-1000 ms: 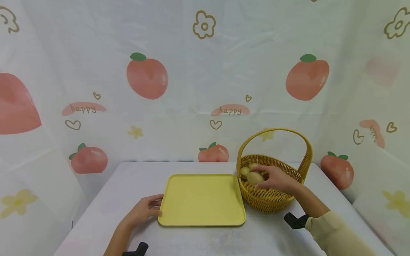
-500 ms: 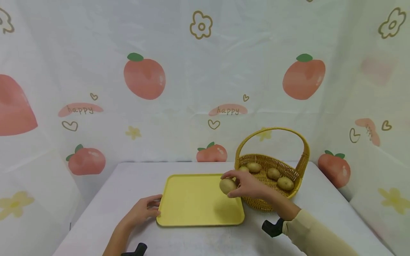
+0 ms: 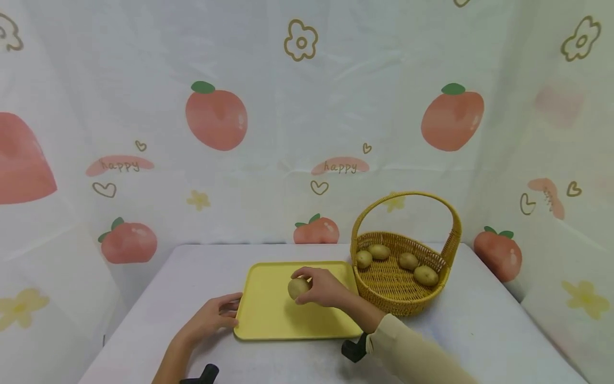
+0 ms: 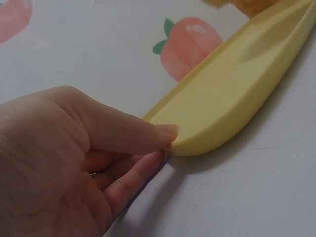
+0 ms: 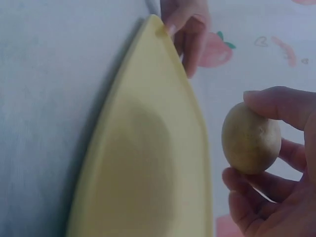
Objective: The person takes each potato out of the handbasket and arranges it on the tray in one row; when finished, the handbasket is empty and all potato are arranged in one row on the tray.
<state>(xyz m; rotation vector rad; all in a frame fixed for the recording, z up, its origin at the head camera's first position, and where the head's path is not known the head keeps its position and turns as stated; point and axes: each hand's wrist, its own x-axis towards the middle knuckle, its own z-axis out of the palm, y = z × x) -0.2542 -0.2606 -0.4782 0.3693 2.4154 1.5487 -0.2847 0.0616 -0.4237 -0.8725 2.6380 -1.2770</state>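
Observation:
My right hand (image 3: pixel 322 288) holds a potato (image 3: pixel 298 288) over the middle of the yellow tray (image 3: pixel 268 333). In the right wrist view the thumb lies on one side of the potato (image 5: pixel 251 139) and the fingers on the other. At the tray's left edge, my left hand (image 3: pixel 209 318) pinches the rim. The left wrist view has its thumb (image 4: pixel 148 137) on top of the rim and the fingers below, partly hidden. A wicker basket (image 3: pixel 402 309) stands to the right of the tray with several potatoes (image 3: pixel 425 276) inside.
The tray and basket share a white-covered table (image 3: pixel 283 362). The basket's tall arched handle (image 3: pixel 408 195) rises above its bowl. Behind the table hangs a white curtain (image 3: pixel 268 202) printed with peaches and flowers.
My right hand has carried the potato out of the basket and leftwards over the tray. My left hand has stayed at the tray's left edge.

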